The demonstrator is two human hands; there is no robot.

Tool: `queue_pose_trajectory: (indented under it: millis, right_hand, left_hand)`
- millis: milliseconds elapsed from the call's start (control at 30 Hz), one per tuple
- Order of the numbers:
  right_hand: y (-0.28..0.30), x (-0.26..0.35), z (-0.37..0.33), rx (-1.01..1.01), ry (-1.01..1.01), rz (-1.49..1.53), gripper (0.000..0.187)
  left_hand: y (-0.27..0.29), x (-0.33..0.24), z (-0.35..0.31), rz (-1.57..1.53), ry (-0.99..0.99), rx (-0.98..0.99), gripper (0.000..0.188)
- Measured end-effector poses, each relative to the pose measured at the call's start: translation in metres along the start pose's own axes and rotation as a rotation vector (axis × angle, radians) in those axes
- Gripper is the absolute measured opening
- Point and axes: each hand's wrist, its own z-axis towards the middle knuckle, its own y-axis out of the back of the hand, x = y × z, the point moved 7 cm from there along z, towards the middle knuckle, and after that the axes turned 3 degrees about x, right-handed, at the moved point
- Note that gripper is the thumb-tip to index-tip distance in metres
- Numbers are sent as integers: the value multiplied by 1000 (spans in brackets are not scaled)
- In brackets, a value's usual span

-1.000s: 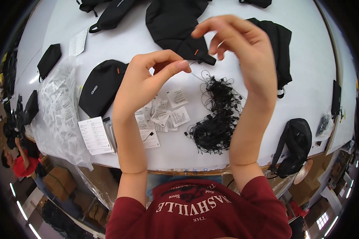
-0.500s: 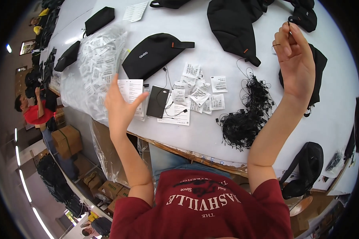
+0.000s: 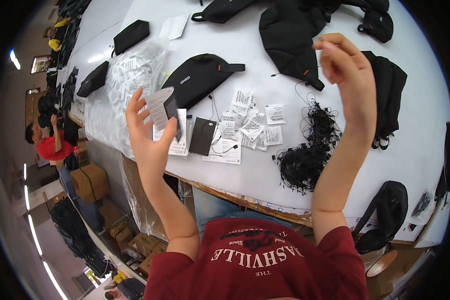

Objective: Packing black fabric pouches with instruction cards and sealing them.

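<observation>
My left hand [image 3: 152, 135] is raised over the left of the table, its thumb and fingers closed on a white printed leaflet [image 3: 160, 107] and a dark card [image 3: 172, 117] behind it. Beneath it lies a stack of white printed sheets [image 3: 184, 132]. Beside that, a black card [image 3: 203, 136] with a thin black cord rests on another sheet. My right hand [image 3: 347, 75] hovers near the tip of a large black bag [image 3: 290, 40], fingertips pinched together; what they hold, if anything, is too small to make out. A black pouch [image 3: 200, 77] with an orange tab lies between the hands.
Small white packets [image 3: 252, 125] are piled mid-table. Right of them sits a tangle of black cords [image 3: 305, 165]. A clear plastic bag [image 3: 115, 115] full of packets lies at left. Folded black bags [image 3: 387, 95] lie at right. A person in red [image 3: 52, 142] is at the far left.
My left hand has lifted the leaflet and dark card off the table. My right hand has moved left and a little down, away from the small black pouch at the far right.
</observation>
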Motion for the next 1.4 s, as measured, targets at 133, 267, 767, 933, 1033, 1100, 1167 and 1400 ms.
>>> queue_pose_trajectory:
  millis: [133,267,767,933,1033,1100,1167,1400]
  right_hand:
    - [-31,6,-1,77,78,-142,13]
    - [-40,15,-4,49,136,-347,13]
    - [-16,14,-5,-48,88,-582,10]
    - [-14,17,-5,-56,220,-340,11]
    - [-10,22,-6,-67,296,-336,8]
    - [-9,26,-5,-77,283,-362,7]
    - [-6,25,-1,-88,219,-307,9]
    - [-6,23,-8,13,142,-293,10]
  left_hand:
    - [-64,-44,23,-442,-87,228,47]
    - [-104,-75,38,-614,-61,240,31]
    - [-144,-86,47,-521,-391,299,21]
    - [-143,-86,48,-671,-396,339,20]
    - [-144,-86,49,-784,-336,418,18]
    - [-147,-85,51,-807,-301,473,17]
    - [-146,-91,51,-811,-332,460,17]
    - [-160,-75,50,-1003,-209,717,12]
